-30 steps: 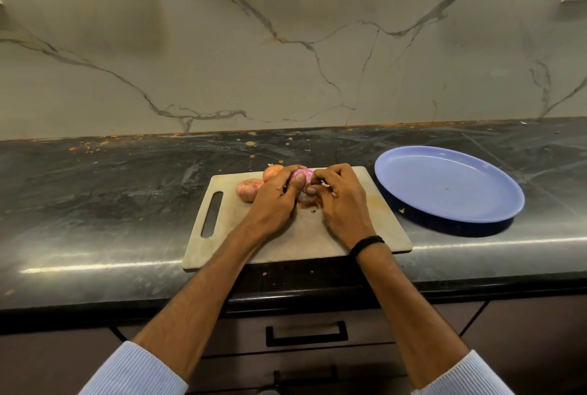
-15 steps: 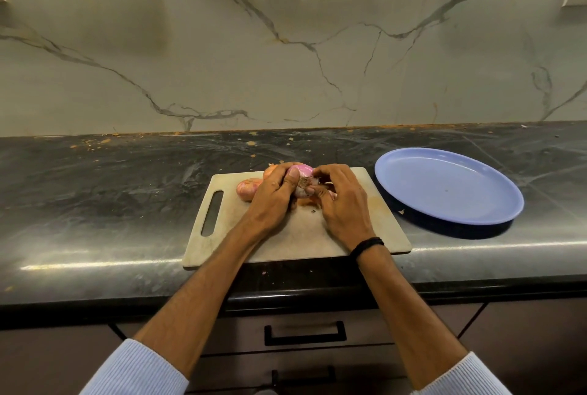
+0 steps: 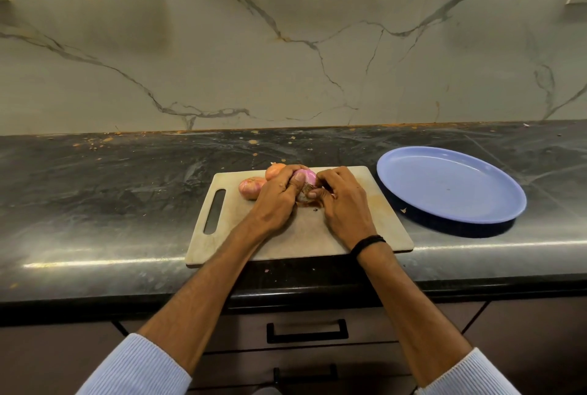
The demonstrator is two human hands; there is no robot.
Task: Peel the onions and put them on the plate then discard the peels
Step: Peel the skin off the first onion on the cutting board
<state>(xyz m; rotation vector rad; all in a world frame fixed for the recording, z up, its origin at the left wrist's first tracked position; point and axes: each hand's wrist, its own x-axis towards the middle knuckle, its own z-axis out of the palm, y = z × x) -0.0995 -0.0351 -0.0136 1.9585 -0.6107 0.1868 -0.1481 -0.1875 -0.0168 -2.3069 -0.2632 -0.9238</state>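
A pink, partly peeled onion [image 3: 305, 179] sits on the beige cutting board [image 3: 286, 236], held between both hands. My left hand [image 3: 275, 197] grips it from the left, thumb on top. My right hand [image 3: 341, 201] pinches its root end and skin from the right. Two unpeeled onions lie behind my left hand: a pink one [image 3: 251, 187] and an orange one [image 3: 275, 170]. The blue plate [image 3: 451, 185] lies to the right of the board and holds nothing.
The board lies on a dark stone counter [image 3: 111, 204] against a marble wall. Small peel bits dot the counter's back edge [image 3: 254, 141], and one lies by the plate [image 3: 404, 210]. Drawers with black handles [image 3: 306, 331] are below the counter edge.
The onion has been turned between my hands, so its root end now faces me. Both hands stay in the same spot on the board.
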